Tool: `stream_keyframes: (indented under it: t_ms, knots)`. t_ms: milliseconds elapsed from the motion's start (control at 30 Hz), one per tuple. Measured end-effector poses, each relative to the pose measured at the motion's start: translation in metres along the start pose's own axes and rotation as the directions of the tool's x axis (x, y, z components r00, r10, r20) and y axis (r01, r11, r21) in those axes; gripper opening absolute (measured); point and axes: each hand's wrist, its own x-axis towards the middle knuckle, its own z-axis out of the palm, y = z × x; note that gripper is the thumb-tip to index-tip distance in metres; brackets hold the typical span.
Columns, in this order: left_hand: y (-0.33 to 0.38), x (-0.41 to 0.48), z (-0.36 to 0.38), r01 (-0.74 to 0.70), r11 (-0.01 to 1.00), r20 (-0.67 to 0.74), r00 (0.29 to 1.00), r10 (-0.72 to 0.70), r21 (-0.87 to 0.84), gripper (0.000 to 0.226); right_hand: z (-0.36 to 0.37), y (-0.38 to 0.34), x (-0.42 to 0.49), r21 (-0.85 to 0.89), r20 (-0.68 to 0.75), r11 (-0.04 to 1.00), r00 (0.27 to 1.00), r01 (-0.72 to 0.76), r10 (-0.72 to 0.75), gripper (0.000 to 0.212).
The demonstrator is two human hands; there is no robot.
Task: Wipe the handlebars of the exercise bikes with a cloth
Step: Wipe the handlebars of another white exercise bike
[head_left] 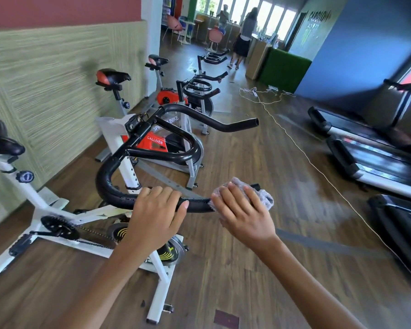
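in the lower middle of the frame the left hand (156, 214) grips the near arm of the black handlebar (114, 194), fingers curled over the top of the bar and the thumb lying along its near side. just right of it the right hand (241, 210) lies on a grey cloth (266, 198), fingers nearly straight and a little spread, pressing the cloth down onto the tip of the same bar; the thumb is hidden, so i cannot tell whether it wraps underneath. the cloth bunches out past the fingertips and to the right of the hand, and a short black end of the bar pokes out beyond it. the handlebar belongs to a white exercise bike (57, 212) at the lower left, its black seat (0, 141) at the left edge. the bar's far arm reaches toward the centre of the frame. behind it, along the striped wall on the left, stand more bikes, the nearest one red and grey (152, 143). treadmills (377, 162) line the right side, and a white cord (306, 157) trails across the wooden floor (247, 153) between the two rows. at the top centre, far off, two people (244, 36) stand by a counter near bright windows.
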Motion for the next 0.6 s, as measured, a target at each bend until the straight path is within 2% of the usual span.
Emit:
stream_keyframes:
  t_ms: [67,133,167,233,300,333,367,433,500,567,600]
  knots:
    - [0.000,0.000,0.000,0.001,1.000,-0.001,1.000,-0.001,0.000,0.050,-0.004,0.003,0.028,0.020,0.054,0.987,0.986,-0.160,0.159,0.030]
    - [-0.002,0.001,0.001,-0.007,1.000,0.002,1.000,0.007,-0.012,0.048,-0.007,0.001,0.063,-0.001,0.250,0.949,0.918,-0.316,0.307,0.042]
    - [-0.003,0.000,0.001,-0.020,1.000,0.003,1.000,0.020,-0.016,0.047,-0.009,-0.002,0.067,-0.018,0.310,0.937,0.889,-0.349,0.338,0.043]
    - [-0.005,-0.001,0.002,-0.042,0.999,-0.014,0.999,0.042,-0.016,0.046,-0.005,-0.006,0.053,0.043,0.202,0.951,0.934,-0.308,0.293,0.038]
    - [-0.005,-0.001,0.002,-0.044,0.999,-0.016,0.999,0.044,-0.017,0.045,-0.005,-0.002,0.028,0.114,0.067,0.981,0.987,-0.156,0.149,0.030]
    - [-0.004,-0.002,0.003,-0.040,0.999,-0.024,0.999,0.039,-0.016,0.045,-0.004,0.002,0.023,0.107,0.032,0.989,0.994,-0.106,0.103,0.028]
    - [-0.003,0.000,0.002,-0.035,0.999,-0.031,0.999,0.034,-0.015,0.044,-0.004,0.007,0.027,0.121,0.064,0.985,0.991,-0.122,0.114,0.028]
    - [-0.003,0.001,0.001,-0.036,0.999,-0.018,0.999,0.036,-0.015,0.044,-0.012,0.011,0.053,0.118,0.274,0.942,0.922,-0.315,0.274,0.033]
    - [-0.004,0.001,-0.001,-0.033,0.999,-0.009,0.999,0.033,-0.015,0.043,-0.014,0.015,0.077,0.050,0.482,0.902,0.801,-0.428,0.354,0.041]
    - [-0.004,0.000,-0.001,-0.039,0.999,0.002,0.999,0.039,-0.019,0.043,-0.014,0.023,0.081,0.061,0.548,0.870,0.745,-0.490,0.381,0.044]
    - [-0.004,-0.001,-0.001,-0.036,0.999,-0.002,0.999,0.036,-0.017,0.043,-0.015,0.024,0.077,0.098,0.522,0.843,0.749,-0.528,0.409,0.042]
